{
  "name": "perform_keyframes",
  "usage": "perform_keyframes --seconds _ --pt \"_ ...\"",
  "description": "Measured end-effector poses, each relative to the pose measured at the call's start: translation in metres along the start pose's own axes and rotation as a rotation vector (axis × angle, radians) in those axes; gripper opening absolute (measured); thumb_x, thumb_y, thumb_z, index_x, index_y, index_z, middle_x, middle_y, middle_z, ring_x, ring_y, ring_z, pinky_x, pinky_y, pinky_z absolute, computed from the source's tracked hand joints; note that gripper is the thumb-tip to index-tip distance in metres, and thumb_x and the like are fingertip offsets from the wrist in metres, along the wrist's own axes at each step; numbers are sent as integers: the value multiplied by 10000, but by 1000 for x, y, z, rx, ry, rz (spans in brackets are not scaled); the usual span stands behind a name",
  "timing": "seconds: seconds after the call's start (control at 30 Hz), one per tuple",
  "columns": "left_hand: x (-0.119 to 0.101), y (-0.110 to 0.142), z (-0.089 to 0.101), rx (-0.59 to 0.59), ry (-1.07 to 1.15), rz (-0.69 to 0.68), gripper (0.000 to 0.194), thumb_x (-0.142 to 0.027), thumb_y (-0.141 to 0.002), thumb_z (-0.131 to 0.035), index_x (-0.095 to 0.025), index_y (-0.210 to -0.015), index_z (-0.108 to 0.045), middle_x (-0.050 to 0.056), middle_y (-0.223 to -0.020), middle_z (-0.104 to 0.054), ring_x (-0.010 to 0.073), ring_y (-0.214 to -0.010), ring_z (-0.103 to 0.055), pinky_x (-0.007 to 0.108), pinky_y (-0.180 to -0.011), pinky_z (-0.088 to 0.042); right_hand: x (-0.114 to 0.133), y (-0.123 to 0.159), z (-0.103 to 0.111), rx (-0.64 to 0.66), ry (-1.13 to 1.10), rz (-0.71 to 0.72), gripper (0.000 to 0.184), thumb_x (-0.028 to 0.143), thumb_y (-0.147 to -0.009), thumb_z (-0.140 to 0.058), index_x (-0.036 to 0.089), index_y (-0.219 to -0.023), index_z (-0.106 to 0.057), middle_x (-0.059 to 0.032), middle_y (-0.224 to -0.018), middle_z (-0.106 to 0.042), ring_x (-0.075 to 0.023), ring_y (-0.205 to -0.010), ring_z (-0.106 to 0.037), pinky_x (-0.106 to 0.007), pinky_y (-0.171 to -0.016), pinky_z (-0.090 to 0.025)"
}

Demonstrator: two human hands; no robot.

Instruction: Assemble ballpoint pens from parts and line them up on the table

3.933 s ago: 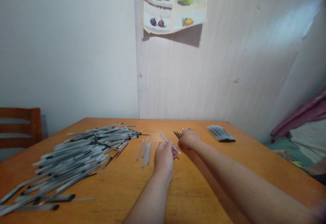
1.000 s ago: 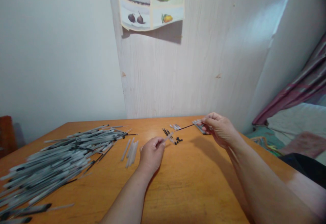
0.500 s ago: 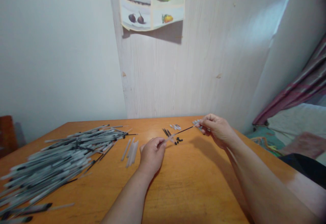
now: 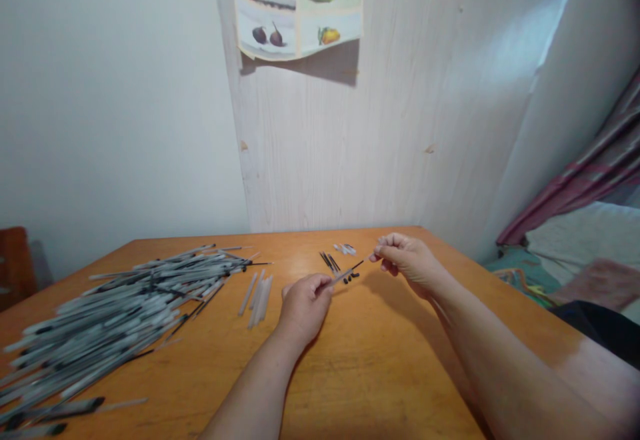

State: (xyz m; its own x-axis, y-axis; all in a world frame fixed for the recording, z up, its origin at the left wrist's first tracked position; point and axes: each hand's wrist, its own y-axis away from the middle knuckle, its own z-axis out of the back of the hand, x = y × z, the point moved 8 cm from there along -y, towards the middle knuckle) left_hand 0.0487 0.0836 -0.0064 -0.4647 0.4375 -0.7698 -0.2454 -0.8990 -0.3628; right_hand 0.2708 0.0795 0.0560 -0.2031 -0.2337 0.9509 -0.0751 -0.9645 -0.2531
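My left hand (image 4: 305, 303) is closed on a clear pen barrel (image 4: 338, 276) that points up and to the right. My right hand (image 4: 407, 261) pinches the far end of a thin black refill (image 4: 357, 266) whose other end enters the barrel. Just behind them on the orange wooden table (image 4: 370, 360) lie a few loose black refills (image 4: 329, 261), some small black caps (image 4: 351, 277) and small clear parts (image 4: 345, 249).
A large heap of grey pens (image 4: 120, 307) covers the table's left side. A few clear barrels (image 4: 257, 293) lie beside it. A fruit poster (image 4: 299, 7) hangs on the pale wall. A wooden chair (image 4: 13, 263) stands at the left, bedding (image 4: 575, 240) at the right.
My right hand has moved left toward my left hand, and the black refill has slid into the barrel, so less of it shows. My left hand stayed almost in place.
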Motion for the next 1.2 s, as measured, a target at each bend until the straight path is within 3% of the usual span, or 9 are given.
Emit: perform_keyframes --seconds 0.23,0.4,0.53,0.83,1.2 --pt "-1 3 -22 150 457 144 210 -319 -782 -627 -154 -884 -709 35 -807 -686 157 -746 -582 255 -697 -422 1 5 -31 59 145 71 239 410 -791 -638 177 -749 -605 -25 -706 -671 -111 -557 -549 -222 -509 -399" --pt "1 8 -28 216 607 287 243 -326 -766 -667 -132 -910 -696 58 -812 -679 122 -695 -566 242 -665 -403 1 8 -43 75 236 135 211 381 -823 -596 184 -750 -615 -18 -699 -660 -119 -563 -554 -237 -538 -416" --pt "4 10 -31 264 665 356 324 -372 -768 -685 -133 -986 -678 76 -857 -696 109 -666 -571 236 -628 -386 -2 8 -48 96 328 252 209 340 -869 -529 188 -792 -650 -18 -724 -664 -137 -612 -568 -253 -580 -436" --pt "3 13 -29 275 714 409 408 -423 -741 -707 -147 -1038 -659 82 -886 -709 102 -612 -578 226 -551 -331 4 16 -54 49 622 391 358 230 -870 -468 213 -1159 -678 -56 -942 -736 -205 -805 -664 -303 -723 -474" --pt "6 12 -30 262 729 398 413 -402 -744 -707 -145 -1062 -647 87 -878 -709 100 -618 -578 220 -561 -336 -12 10 -57 55 415 301 381 241 -849 -455 180 -1154 -674 -34 -837 -724 -166 -681 -634 -291 -682 -495"
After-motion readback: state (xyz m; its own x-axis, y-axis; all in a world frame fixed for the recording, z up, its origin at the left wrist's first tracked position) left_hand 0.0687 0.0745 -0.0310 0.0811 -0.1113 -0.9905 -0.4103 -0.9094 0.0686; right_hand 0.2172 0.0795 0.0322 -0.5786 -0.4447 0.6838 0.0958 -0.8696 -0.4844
